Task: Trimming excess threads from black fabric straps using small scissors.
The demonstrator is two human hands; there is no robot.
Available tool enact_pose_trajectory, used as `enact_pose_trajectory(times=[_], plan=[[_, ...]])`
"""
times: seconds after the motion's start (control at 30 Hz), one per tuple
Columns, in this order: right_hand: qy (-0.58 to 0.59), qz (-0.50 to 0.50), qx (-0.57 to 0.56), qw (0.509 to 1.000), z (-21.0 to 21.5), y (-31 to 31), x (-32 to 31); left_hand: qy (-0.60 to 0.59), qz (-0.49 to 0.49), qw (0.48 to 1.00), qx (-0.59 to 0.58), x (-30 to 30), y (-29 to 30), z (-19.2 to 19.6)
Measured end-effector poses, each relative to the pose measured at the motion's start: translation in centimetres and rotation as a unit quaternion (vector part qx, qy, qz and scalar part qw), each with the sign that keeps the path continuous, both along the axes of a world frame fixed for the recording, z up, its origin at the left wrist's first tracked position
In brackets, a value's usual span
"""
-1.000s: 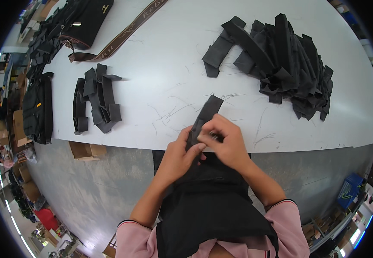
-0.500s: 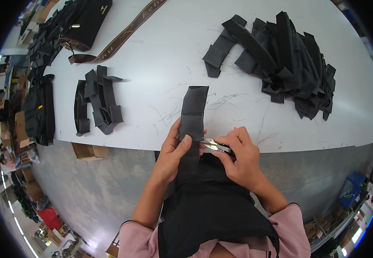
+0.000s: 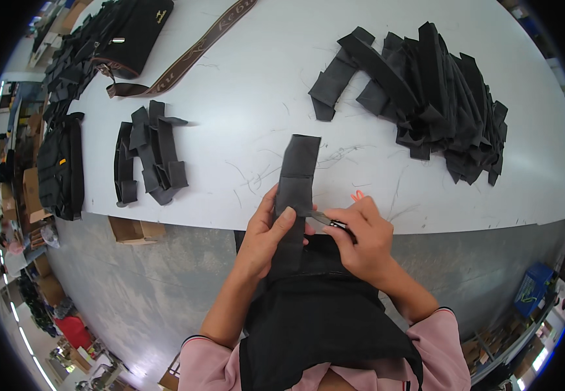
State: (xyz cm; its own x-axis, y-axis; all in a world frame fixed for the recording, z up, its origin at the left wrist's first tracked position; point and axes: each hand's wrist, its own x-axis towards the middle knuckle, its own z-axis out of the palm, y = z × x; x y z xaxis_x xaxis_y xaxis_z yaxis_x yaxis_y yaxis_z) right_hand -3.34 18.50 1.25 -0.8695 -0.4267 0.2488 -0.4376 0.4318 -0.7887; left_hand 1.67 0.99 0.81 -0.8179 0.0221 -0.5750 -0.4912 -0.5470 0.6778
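My left hand (image 3: 268, 233) grips a dark grey fabric strip (image 3: 297, 171), thumb on top and fingers underneath. The strip stands out over the table's near edge, and its lower end hangs toward my black apron (image 3: 328, 313). In my right hand (image 3: 365, 238) is a pair of thread snips (image 3: 332, 223), held between thumb and fingers. The blade tips touch or nearly touch the strip's right edge, beside a crosswise seam. An orange loop (image 3: 358, 195) shows just beyond my right knuckles.
A large heap of dark strips (image 3: 435, 98) lies at the far right of the white table (image 3: 250, 85). A smaller group of strips (image 3: 155, 153) is at left. Beyond are a black bag (image 3: 136, 39), its brown strap (image 3: 198, 52) and loose thread ends (image 3: 341, 155).
The snips' blades have come closer together and their tips lie at the strip's edge. The strip's top has shifted slightly right. The orange loop shows more.
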Motion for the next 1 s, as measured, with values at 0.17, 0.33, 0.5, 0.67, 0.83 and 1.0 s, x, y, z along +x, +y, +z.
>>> enact_pose_trajectory(times=[0.17,0.33,0.5,0.67,0.83,1.0], plan=[[-0.087,0.053,-0.013,0.995,0.4,-0.3,-1.3,-0.03,-0.06,0.996,-0.055,0.1,-0.5,0.3],[-0.112,0.111,0.02,0.987,1.0,-0.4,-1.8,-0.004,-0.161,0.971,-0.178,0.3,-0.9,0.8],[-0.102,0.157,0.064,0.98,1.2,-0.2,-2.2,-0.02,-0.219,0.946,-0.236,0.0,-1.0,1.6],[-0.074,0.185,0.059,0.978,0.9,-0.1,-2.7,-0.012,-0.266,0.925,-0.272,0.2,-1.6,1.7],[-0.042,0.21,0.036,0.976,0.2,0.2,-3.0,0.019,-0.295,0.927,-0.23,0.3,-2.3,1.7],[-0.082,0.218,-0.021,0.972,-0.1,0.1,-2.9,0.005,-0.32,0.927,-0.195,0.1,-2.5,2.2]])
